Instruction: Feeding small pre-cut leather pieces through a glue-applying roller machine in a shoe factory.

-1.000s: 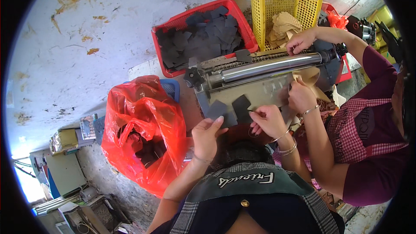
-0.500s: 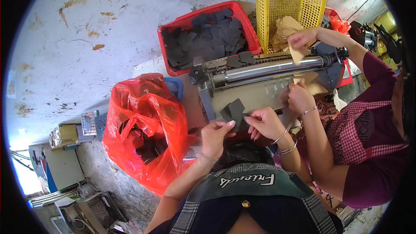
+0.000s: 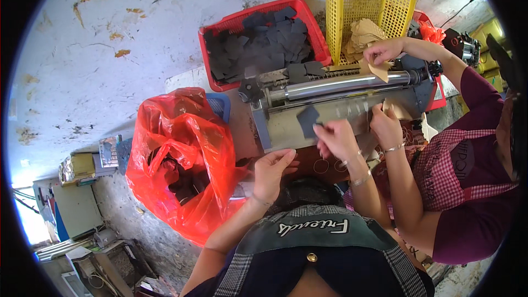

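Note:
A thin dark grey piece (image 3: 309,121) lies at the pale feed plate (image 3: 280,126) of a machine with a shiny metal roller (image 3: 346,87). My right hand (image 3: 338,142) has its thumb and finger closed at the lower right edge of this piece. Off to the left, near the plate's front corner, my left hand (image 3: 269,175) is empty, its fingers loosely spread. Several more dark pieces (image 3: 305,70) rest behind the roller. On the right, a co-worker's one hand (image 3: 384,50) holds a tan piece (image 3: 379,70) above the roller; their other hand (image 3: 386,126) is beside mine.
Behind the machine stands a red basket (image 3: 206,60) heaped with dark pieces. Next to it is a tall yellow basket (image 3: 333,16) with tan pieces (image 3: 366,34). A red plastic bag (image 3: 159,187) bulges at my left, against a blue basket (image 3: 219,105). The co-worker's arms are close on my right.
My right hand has moved the dark piece up and away onto the feed plate. My left hand has let go of it. The co-worker's tan piece has shifted behind the roller.

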`<state>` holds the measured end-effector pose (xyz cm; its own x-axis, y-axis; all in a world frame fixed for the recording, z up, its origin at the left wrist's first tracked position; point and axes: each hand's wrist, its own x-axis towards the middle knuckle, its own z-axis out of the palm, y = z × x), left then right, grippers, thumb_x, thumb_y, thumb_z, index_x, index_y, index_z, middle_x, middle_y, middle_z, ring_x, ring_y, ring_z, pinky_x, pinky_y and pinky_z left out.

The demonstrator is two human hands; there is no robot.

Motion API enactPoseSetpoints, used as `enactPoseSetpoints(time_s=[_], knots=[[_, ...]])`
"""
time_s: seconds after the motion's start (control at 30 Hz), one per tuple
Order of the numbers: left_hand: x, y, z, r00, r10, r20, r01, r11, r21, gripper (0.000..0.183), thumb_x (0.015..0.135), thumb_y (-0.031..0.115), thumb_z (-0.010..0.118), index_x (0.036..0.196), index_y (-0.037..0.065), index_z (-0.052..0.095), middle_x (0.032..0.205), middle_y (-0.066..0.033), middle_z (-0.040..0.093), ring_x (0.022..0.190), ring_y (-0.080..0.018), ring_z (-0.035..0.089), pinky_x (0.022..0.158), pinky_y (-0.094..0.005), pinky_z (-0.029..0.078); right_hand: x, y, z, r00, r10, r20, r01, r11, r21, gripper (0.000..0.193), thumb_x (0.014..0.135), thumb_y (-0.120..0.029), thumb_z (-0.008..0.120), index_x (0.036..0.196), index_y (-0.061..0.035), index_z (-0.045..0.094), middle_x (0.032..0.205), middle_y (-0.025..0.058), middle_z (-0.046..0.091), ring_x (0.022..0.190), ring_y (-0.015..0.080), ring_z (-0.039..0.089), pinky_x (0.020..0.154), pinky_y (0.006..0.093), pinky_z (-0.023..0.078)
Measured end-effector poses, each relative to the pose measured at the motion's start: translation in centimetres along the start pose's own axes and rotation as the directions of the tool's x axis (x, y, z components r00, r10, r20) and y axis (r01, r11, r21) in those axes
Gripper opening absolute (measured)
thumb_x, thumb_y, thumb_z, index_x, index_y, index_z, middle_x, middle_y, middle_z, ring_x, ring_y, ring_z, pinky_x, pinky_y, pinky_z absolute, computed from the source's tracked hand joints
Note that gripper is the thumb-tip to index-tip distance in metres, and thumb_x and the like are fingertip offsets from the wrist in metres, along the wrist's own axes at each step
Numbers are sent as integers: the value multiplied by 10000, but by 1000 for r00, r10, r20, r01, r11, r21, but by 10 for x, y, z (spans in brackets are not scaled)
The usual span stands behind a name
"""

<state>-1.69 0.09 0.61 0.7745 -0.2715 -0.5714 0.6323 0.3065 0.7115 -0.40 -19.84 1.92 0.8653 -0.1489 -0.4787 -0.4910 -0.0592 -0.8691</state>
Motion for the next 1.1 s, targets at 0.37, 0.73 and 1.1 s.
enactPoseSetpoints(time_s=[0.37, 0.73, 1.1], knots=[[0, 10, -10, 992, -78, 102, 74, 996, 48, 174, 881, 109, 649, 1004, -13, 639, 943, -95, 667, 779, -148, 652, 699, -244, 525, 159, -111, -46, 894, -412, -178, 224, 753, -619, 532, 820, -511, 650, 997, -8, 644, 900, 173, 676, 840, 237, 665, 730, 336, 511], [1, 8, -35, 998, -56, 28, 55, 998, 10, 212, 901, 137, 619, 1033, -29, 612, 951, -105, 656, 804, -153, 636, 714, -252, 508, 244, -92, -2, 836, 266, 479, 408, 281, -869, 749, 669, -403, 705, 1317, -78, 519, 1278, 178, 554, 1099, 309, 577, 941, 365, 450], [9, 20, -43, 991, -126, -35, 126, 992, -3, 171, 903, 120, 615, 1031, 8, 603, 931, -81, 659, 775, -130, 642, 690, -228, 510, 251, -128, -46, 834, -494, 244, 397, 230, -889, 397, 693, -11, 621, 1076, -114, 651, 1048, 207, 639, 907, 343, 646, 808, 402, 518]])
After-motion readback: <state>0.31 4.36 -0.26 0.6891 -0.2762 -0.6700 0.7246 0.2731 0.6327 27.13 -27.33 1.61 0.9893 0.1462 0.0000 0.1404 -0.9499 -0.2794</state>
